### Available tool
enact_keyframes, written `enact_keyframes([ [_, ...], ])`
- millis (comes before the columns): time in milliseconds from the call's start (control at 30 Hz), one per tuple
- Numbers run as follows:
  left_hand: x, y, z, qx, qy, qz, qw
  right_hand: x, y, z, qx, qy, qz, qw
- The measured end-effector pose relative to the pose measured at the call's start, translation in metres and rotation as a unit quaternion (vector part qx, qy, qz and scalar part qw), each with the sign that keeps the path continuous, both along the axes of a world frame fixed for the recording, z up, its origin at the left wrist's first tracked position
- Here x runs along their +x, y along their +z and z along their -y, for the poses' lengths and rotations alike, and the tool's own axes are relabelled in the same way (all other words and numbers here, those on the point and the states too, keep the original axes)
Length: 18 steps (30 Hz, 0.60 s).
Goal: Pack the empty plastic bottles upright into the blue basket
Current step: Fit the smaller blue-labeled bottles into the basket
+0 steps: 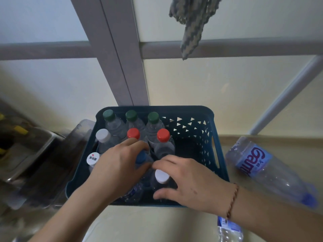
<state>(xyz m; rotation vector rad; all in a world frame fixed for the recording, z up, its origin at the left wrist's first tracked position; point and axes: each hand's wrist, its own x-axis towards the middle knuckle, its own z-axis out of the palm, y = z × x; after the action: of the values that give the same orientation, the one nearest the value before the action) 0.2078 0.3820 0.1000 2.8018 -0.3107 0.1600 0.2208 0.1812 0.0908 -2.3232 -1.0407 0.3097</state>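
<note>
At centre frame the blue basket holds upright bottles along its left side; the left hand grips a blue-capped bottle, the right hand clasps a white-capped bottle, seating both; next, I'd judge, comes the large bottle lying at right, which needs standing up.

The light is soft and even, a little dim, with no hard shadows — only a faint shade under my hands inside the blue basket. The wide lens bends the grey frame bars and stretches the edges. The left side is smeared and dark, and the big bottle at right blurs — no glare on the caps.
</note>
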Motion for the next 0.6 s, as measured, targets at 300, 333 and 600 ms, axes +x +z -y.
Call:
enact_keyframes([
  [300, -0.008, 0.007, -0.001, -0.001, 0.022, 0.012, 1.000, 0.074, -0.001, 0.004, 0.018, -0.200, -0.049, 0.978],
  [333, -0.009, 0.006, 0.000, -0.003, 0.018, 0.012, 1.000, 0.081, -0.010, -0.001, -0.004, -0.179, -0.080, 0.981],
  [600, -0.007, 0.005, 0.004, 0.005, -0.005, 0.007, 1.000, 0.078, -0.039, -0.016, 0.006, -0.199, -0.111, 0.974],
])
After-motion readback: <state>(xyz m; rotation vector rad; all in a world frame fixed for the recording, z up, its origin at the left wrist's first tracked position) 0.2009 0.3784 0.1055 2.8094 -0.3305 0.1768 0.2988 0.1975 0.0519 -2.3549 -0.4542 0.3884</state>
